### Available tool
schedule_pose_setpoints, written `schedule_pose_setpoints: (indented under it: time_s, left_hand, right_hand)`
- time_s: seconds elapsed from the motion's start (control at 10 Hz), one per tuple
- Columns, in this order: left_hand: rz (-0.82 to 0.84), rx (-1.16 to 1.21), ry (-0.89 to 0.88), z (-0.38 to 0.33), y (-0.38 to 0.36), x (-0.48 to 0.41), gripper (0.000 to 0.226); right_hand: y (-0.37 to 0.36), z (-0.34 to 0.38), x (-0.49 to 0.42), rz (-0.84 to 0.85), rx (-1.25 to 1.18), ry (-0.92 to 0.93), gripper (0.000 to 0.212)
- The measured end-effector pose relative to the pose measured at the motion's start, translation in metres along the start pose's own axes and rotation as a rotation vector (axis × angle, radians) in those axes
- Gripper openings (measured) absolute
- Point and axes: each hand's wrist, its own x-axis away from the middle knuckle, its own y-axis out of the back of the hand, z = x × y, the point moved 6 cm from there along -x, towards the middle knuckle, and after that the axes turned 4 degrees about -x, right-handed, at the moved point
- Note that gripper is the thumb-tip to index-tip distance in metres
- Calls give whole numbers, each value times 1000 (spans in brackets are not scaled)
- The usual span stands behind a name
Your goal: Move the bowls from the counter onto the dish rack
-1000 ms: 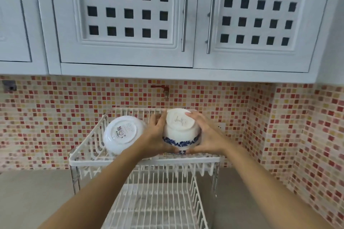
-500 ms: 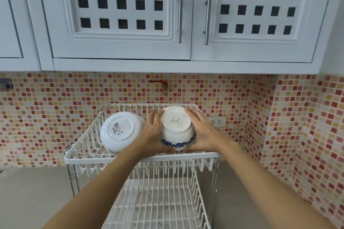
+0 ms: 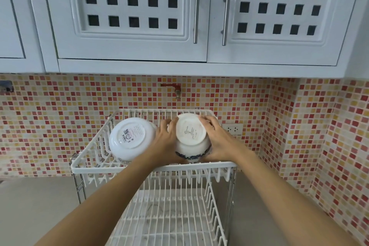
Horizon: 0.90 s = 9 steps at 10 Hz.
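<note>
With one plain white ceramic bowl (image 3: pixel 130 139) already propped upside down on the white wire dish rack's (image 3: pixel 151 168) upper tier just left of the grip, both the left hand (image 3: pixel 166 142) and right hand (image 3: pixel 216 140) clasp a second white bowl with a blue floral band (image 3: pixel 190 142), inverted and apparently not yet released there, and no further bowls show on the grey tabletop (image 3: pixel 36 205).

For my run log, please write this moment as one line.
step: racking | hands: left hand and right hand hold blue-patterned white bowl upside down | place: upper tier of white wire dish rack | neighbour: plain white bowl

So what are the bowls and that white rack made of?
Both bowls, the plain white bowl and the blue-patterned bowl, look like glazed ceramic: smooth and shiny, with printed bases. The dish rack seems to be white-coated wire, with thin glossy bars.
</note>
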Motion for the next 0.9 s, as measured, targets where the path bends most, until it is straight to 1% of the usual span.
schedule_pose_setpoints:
  time_s: [0.2, 0.6, 0.7, 0.8, 0.9]
  left_hand:
    - [27, -47, 3, 4, -6, -3, 132]
    - [65, -22, 0, 2, -5, -3, 126]
    - [114, -26, -1, 2, -5, -2, 127]
    - [150, 75, 20, 1, 12, 1, 118]
    - [73, 120, 42, -5, 38, 3, 94]
  right_hand:
    - [0, -3, 0, -12, 59, -9, 124]
    - [0, -5, -2, -40, 108, -17, 123]
    - [2, -4, 0, -6, 109, -29, 123]
    - [8, -8, 2, 96, -4, -80, 118]
    - [16, -1, 3, 104, -68, -115, 104]
